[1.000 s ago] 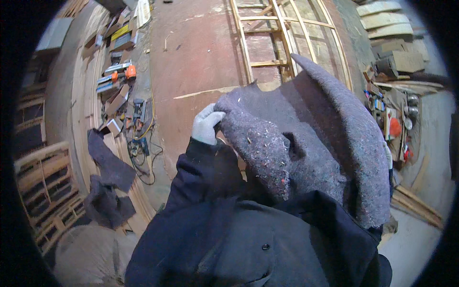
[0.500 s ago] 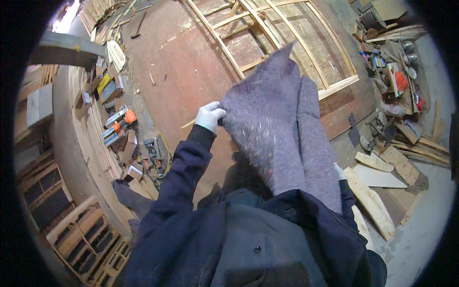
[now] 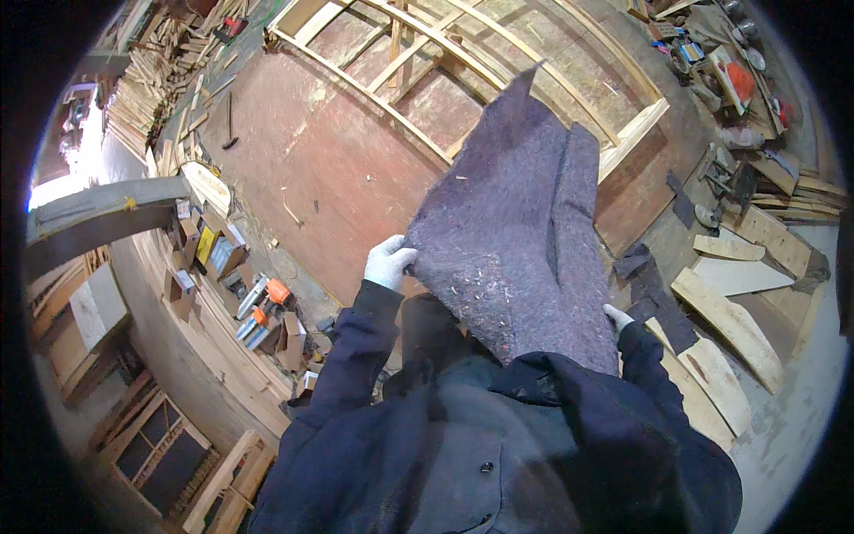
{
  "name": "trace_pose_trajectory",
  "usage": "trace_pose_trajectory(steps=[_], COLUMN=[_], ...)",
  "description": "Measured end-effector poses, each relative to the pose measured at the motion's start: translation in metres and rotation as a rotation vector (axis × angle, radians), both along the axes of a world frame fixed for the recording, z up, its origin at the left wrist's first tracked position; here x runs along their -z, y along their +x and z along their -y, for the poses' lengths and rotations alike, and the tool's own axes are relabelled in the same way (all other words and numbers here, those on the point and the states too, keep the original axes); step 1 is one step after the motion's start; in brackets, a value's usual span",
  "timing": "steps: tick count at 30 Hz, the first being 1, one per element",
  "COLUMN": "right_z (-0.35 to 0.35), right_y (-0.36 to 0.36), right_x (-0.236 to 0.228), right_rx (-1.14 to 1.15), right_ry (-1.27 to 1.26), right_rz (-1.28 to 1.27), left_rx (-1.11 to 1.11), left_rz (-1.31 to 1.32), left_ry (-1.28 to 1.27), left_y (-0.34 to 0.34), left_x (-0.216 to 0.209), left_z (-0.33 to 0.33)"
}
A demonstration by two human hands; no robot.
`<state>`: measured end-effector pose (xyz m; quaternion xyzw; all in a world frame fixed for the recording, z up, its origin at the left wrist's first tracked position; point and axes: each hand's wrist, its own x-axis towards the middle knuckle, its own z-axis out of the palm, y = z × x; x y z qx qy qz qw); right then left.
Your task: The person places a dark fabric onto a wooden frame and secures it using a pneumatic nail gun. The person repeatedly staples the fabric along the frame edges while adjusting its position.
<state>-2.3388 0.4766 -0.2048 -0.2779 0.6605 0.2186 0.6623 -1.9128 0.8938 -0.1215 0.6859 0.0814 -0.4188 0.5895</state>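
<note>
A large piece of purple-grey felt, flecked with pale wood chips, hangs between my hands, with a long fold down its right part and a pointed far corner. My left hand, in a white glove, is closed on the felt's left edge. At the lower right edge is my right hand, also gloved; its fingers go behind the felt and are partly hidden. Beyond the cloth, a pale wooden frame of slats lies on a reddish-brown board.
To the left, orange-and-silver nail guns lie near cardboard boxes and long planks. A hammer rests on the board's far left. Cut wood pieces and dark felt scraps lie at right. Stacked wooden frames stand lower left.
The view has shifted left, bringing more of the frame and my right hand into sight. The felt has spread out somewhat flatter, still held at its left edge by my left hand.
</note>
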Motion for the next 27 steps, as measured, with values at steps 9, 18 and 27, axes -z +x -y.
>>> trace_pose_trajectory(steps=[9, 18, 27], right_z=[-0.104, -0.29, -0.349], right_y=[0.1, 0.293, 0.417], right_x=[0.004, 0.016, 0.108], right_rx=[0.341, 0.609, 0.73], right_ry=[-0.026, -0.181, -0.109], right_rz=[0.191, 0.312, 0.303], left_rx=[0.219, -0.002, -0.292], left_rz=[0.241, -0.07, -0.639], left_ry=[-0.047, -0.248, -0.4], left_y=[0.2, 0.458, 0.246], left_x=[0.009, 0.109, 0.194], left_z=[0.009, -0.078, -0.278])
